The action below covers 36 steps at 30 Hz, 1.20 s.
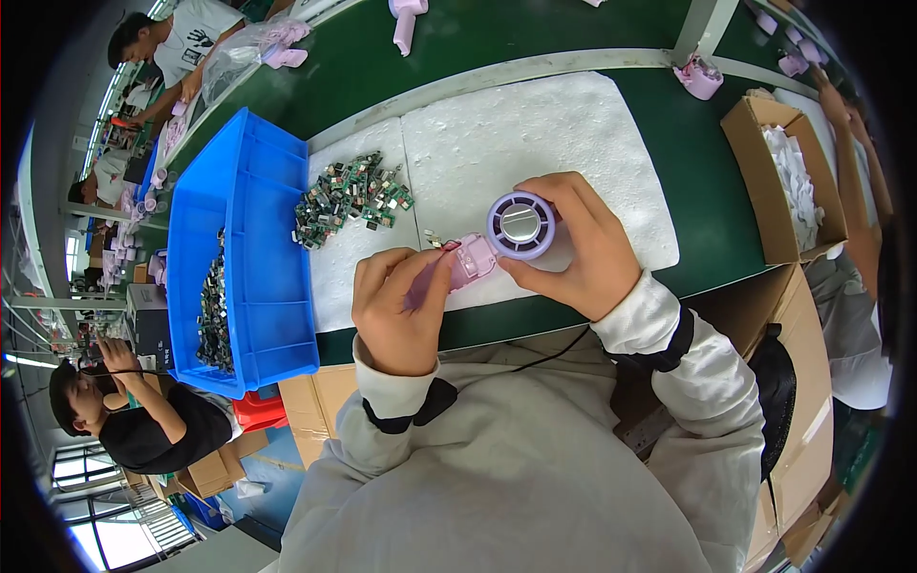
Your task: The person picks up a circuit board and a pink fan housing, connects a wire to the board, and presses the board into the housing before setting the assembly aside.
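A small handheld fan (521,225) with a round lilac head and a silver disc in its middle is held over the white foam sheet (535,124). My right hand (594,256) is closed around the head, thumb below and fingers above. Joined to the head is the fan's pink handle (474,260), its hollow inside facing up. My left hand (396,304) pinches at the handle's far end, beside thin reddish wires. A tiny green and metal piece (435,239) shows just past those fingertips; whether they touch it is unclear.
Loose small circuit boards (351,199) lie heaped on the foam. A blue bin (272,239) with more boards stands left; a cardboard box (764,181) of white pieces stands right. Pink fan parts (409,21) lie beyond the bench rail. Other people (158,420) are working nearby.
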Each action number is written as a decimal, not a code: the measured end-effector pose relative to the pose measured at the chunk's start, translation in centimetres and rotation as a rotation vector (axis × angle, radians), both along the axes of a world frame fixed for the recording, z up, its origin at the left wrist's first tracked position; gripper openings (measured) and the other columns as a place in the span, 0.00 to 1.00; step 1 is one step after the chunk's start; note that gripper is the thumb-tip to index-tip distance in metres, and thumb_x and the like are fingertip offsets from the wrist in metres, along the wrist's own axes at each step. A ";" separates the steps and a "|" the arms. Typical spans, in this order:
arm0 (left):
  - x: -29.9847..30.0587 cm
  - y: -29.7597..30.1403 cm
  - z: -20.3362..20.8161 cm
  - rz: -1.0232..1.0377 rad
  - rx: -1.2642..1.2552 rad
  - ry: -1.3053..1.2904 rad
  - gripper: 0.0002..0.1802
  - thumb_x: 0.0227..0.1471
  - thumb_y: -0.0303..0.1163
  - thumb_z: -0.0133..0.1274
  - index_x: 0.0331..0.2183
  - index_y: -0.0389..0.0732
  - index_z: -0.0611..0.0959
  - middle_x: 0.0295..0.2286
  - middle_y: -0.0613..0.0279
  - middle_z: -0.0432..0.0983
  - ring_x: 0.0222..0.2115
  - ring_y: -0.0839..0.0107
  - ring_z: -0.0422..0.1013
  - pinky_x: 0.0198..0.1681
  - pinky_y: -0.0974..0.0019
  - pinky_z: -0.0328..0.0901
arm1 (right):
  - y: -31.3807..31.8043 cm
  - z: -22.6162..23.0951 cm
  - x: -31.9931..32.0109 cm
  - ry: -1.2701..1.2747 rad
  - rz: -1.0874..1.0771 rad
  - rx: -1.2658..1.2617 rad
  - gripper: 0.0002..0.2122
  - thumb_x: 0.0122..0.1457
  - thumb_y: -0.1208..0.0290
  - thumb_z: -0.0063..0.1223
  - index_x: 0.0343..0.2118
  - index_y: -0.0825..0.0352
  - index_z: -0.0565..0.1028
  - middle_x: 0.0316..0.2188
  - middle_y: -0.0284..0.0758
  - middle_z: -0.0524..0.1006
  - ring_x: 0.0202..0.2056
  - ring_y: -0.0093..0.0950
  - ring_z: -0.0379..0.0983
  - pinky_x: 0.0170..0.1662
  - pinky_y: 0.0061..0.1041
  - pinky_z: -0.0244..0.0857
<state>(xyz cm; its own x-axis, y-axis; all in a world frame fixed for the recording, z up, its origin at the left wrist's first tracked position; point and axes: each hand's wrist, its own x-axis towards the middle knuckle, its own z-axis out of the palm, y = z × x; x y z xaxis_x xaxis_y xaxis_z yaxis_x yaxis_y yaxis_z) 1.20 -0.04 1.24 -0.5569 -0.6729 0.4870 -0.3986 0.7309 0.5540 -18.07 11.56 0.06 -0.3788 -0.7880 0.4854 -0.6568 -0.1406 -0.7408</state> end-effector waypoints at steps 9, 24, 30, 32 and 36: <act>-1.0 -0.3 -0.5 0.002 -0.024 0.071 0.10 0.44 0.25 0.70 0.31 0.38 0.86 0.31 0.58 0.79 0.33 0.60 0.73 0.35 0.61 0.69 | -0.1 0.1 0.0 0.017 -0.005 -0.003 0.29 0.46 0.73 0.73 0.52 0.68 0.72 0.45 0.40 0.73 0.46 0.37 0.76 0.47 0.29 0.73; -0.7 -1.0 -0.7 -0.054 0.012 0.027 0.08 0.48 0.22 0.66 0.33 0.35 0.85 0.30 0.54 0.80 0.32 0.57 0.73 0.35 0.60 0.69 | -0.1 0.0 0.0 0.029 -0.003 0.019 0.30 0.46 0.72 0.73 0.52 0.69 0.72 0.45 0.42 0.74 0.46 0.39 0.75 0.49 0.31 0.72; -0.2 -1.3 0.2 -0.179 0.107 -0.037 0.09 0.51 0.20 0.62 0.38 0.33 0.85 0.33 0.51 0.81 0.33 0.55 0.75 0.35 0.60 0.70 | -0.2 0.0 0.0 0.072 -0.010 0.017 0.30 0.46 0.72 0.74 0.52 0.69 0.72 0.46 0.43 0.74 0.47 0.40 0.75 0.50 0.32 0.71; -0.1 -1.0 -0.2 -0.162 0.226 0.009 0.10 0.52 0.19 0.60 0.39 0.33 0.86 0.35 0.51 0.82 0.34 0.55 0.77 0.36 0.61 0.72 | -0.2 0.0 -0.1 0.062 0.002 0.030 0.30 0.46 0.72 0.73 0.53 0.69 0.71 0.46 0.43 0.74 0.47 0.40 0.75 0.50 0.32 0.71; 0.3 -1.5 -0.4 -0.227 0.158 0.020 0.11 0.53 0.18 0.60 0.40 0.33 0.86 0.37 0.50 0.83 0.35 0.55 0.80 0.37 0.62 0.74 | -0.2 0.1 0.1 0.055 0.004 0.031 0.30 0.46 0.72 0.74 0.53 0.69 0.71 0.46 0.43 0.74 0.47 0.41 0.75 0.51 0.33 0.70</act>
